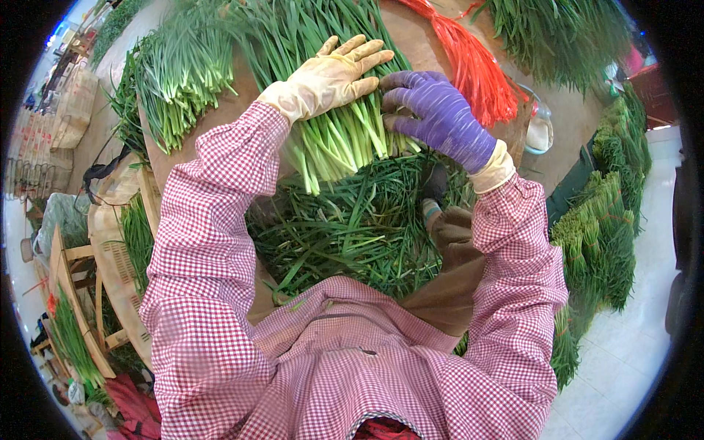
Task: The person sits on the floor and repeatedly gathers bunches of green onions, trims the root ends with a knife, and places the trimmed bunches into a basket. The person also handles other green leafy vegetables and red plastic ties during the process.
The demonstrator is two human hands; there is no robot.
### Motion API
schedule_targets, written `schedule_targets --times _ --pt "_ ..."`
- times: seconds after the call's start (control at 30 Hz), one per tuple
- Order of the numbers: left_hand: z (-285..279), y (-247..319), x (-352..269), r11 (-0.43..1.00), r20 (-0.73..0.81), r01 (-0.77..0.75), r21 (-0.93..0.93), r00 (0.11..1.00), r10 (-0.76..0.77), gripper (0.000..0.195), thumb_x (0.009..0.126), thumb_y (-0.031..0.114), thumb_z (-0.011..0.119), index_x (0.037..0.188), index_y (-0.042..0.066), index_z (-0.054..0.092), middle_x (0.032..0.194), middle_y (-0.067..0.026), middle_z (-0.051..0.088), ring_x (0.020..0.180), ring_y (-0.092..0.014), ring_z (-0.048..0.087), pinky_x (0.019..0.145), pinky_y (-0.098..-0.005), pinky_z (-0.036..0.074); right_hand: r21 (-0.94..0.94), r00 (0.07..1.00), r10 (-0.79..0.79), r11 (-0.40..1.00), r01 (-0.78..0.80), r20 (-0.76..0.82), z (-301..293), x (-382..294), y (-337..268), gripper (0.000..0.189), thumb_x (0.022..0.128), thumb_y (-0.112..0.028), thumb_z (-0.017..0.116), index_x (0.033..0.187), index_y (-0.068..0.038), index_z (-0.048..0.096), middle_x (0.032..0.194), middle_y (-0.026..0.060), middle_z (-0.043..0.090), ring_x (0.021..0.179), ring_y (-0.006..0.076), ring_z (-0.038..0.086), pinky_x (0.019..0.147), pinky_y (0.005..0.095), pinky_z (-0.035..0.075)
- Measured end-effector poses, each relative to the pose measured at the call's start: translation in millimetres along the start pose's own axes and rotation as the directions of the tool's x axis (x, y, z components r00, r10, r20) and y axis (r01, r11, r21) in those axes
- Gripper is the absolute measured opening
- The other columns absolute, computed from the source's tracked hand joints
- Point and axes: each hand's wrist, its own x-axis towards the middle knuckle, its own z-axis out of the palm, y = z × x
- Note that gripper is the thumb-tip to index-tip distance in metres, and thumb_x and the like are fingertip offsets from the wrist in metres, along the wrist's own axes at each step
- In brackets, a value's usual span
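My left hand (pixel 330 80), in a cream rubber glove, lies palm down across a loose bunch of garlic chives (pixel 341 140). Its fingers are spread and point right. The pale cut ends of the bunch face me and stick out past the near edge of the work board. At the bunch's right side is my right hand (pixel 440 118), wearing a purple knit glove over a cream one. Its fingers are curved and apart, with the tips by the stalks; nothing shows gripped in them. Another pile of chives (pixel 184 82) rests on the board to the left.
Red plastic tying strips (pixel 476 69) hang over the board (pixel 440 47) on the right. Loose leaves (pixel 352 225) cover the floor below my hands. Tied bundles (pixel 597 236) stand in rows at right. A wooden frame (pixel 82 308) and a slatted crate (pixel 118 247) are at left.
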Motion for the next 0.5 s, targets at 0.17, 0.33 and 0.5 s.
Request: schedule_targets --times 0.17,0.33,0.5 --pt "5.0 0.7 1.3 1.000 -0.020 0.006 0.023 1.000 -0.006 0.066 0.095 0.064 0.021 0.150 0.026 0.023 0.155 -0.0062 0.024 0.145 -0.027 0.014 0.118 -0.0475 0.007 0.040 0.992 0.103 0.994 -0.106 0.073 -5.2 -6.4 -9.6 0.021 0.080 -0.024 0.066 0.091 -0.007 0.066 0.113 0.0081 0.061 0.102 0.0282 0.057 0.092 0.0407 0.041" --pt "4.2 -0.8 1.0 1.000 -0.005 0.001 0.003 1.000 -0.001 0.068 0.095 0.065 0.022 0.150 0.024 0.024 0.154 -0.0071 0.024 0.145 -0.027 0.014 0.118 -0.0475 0.006 0.041 0.988 0.150 0.988 -0.151 0.040 -13.4 -25.4 -28.4 0.017 0.080 -0.020 0.067 0.091 -0.008 0.065 0.099 0.0080 0.063 0.088 0.0283 0.062 0.080 0.0391 0.048" --pt "3.1 -0.4 0.8 1.000 -0.018 -0.005 0.006 1.000 0.005 0.071 0.093 0.067 0.023 0.149 0.023 0.025 0.155 -0.0072 0.024 0.145 -0.028 0.014 0.118 -0.0473 0.006 0.748 0.872 -0.026 0.527 -0.403 0.488 -43.6 -78.1 -87.3 0.028 0.085 -0.029 0.067 0.101 -0.005 0.065 0.092 0.0113 0.063 0.088 0.0253 0.062 0.083 0.0362 0.047"
